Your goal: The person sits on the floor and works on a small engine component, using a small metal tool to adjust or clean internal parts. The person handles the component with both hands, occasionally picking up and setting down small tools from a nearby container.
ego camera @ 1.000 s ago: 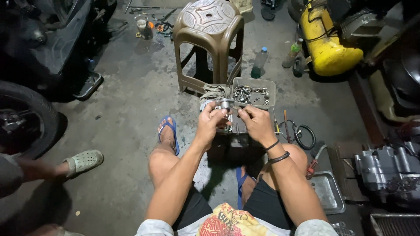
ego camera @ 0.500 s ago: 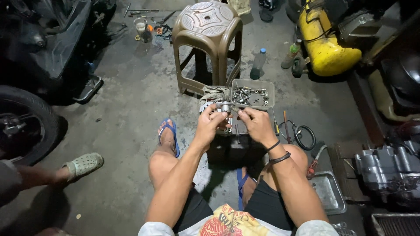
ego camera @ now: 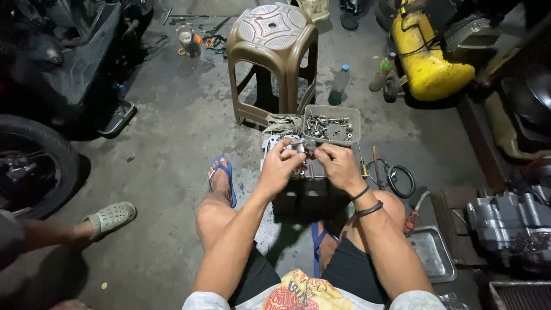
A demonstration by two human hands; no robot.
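Keep left hand (ego camera: 279, 166) pinching the small metal part (ego camera: 303, 150), just in front of the bolt tray (ego camera: 332, 110). Brace right hand (ego camera: 338, 165), fingers closed on the same part. Turn slowly, 2 hands steady.

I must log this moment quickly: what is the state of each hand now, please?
Left hand: closed, fingers curled on the small metal engine part.
Right hand: closed, pinching something small over the same part; what, cannot be told.

left hand (ego camera: 279, 165) | edged closer to right hand (ego camera: 338, 165) | over engine part (ego camera: 298, 166)
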